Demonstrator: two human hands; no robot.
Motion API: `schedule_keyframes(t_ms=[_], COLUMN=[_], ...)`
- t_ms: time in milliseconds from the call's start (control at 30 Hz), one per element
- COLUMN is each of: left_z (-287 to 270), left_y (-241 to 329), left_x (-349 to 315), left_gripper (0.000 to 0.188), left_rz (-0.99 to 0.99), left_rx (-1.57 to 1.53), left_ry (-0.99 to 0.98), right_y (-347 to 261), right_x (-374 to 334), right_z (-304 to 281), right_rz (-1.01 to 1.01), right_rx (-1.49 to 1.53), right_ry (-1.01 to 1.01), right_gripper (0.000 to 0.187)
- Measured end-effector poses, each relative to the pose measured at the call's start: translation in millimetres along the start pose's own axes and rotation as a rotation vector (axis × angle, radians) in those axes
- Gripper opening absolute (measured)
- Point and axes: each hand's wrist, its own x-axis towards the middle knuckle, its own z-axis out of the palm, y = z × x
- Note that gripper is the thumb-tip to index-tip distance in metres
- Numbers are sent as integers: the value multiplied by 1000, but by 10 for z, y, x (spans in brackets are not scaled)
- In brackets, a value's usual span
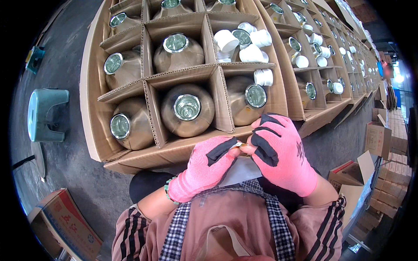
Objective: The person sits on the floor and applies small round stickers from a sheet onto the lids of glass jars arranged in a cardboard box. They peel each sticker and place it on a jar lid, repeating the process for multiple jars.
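My left hand and my right hand wear pink gloves with black patches, and bare fingertips show. They meet in front of my chest, both pinching a small whitish and amber piece too small to name. A pale sheet or bag lies below them on my lap. Just beyond my hands stands a cardboard box with dividers. Its compartments hold brownish, round-bodied glass flask liners with silvery mouths. White plastic stoppers are heaped in one compartment, and another white stopper sits beside the near right liner.
More boxes of liners run in a row to the far right. A teal plastic stool stands on the grey floor at the left. One printed carton lies lower left; stacked cardboard and an opened carton are at right.
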Motion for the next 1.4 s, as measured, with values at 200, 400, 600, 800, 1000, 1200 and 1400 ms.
schedule_keyframes(t_ms=[200,400,600,800,1000,1200,1400], left_z=[48,14,15,14,49,5,15], left_y=[-53,5,-19,20,22,25,-12], left_x=[-45,-39,-71,-98,-92,-71,-79], left_gripper=[18,18,19,18,17,22,22], left_rz=[95,104,93,67,61,48,56], left_rx=[-82,15,8,-56,-120,-134,-226], left_ry=[107,18,33,78,96,20,24], right_y=[-38,-41,-84,-164,-177,-189,-195], right_x=[28,-4,-8,8,21,28,45], right_z=[5,-24,-3,-13,-11,-16,-22], right_rz=[-31,20,-8,-32,-151,-230,-228], right_rx=[51,135,45,-32,-39,-90,-143], right_ry=[52,-8,68,128,205,190,147], right_gripper=[22,16,15,17,18,21,21])
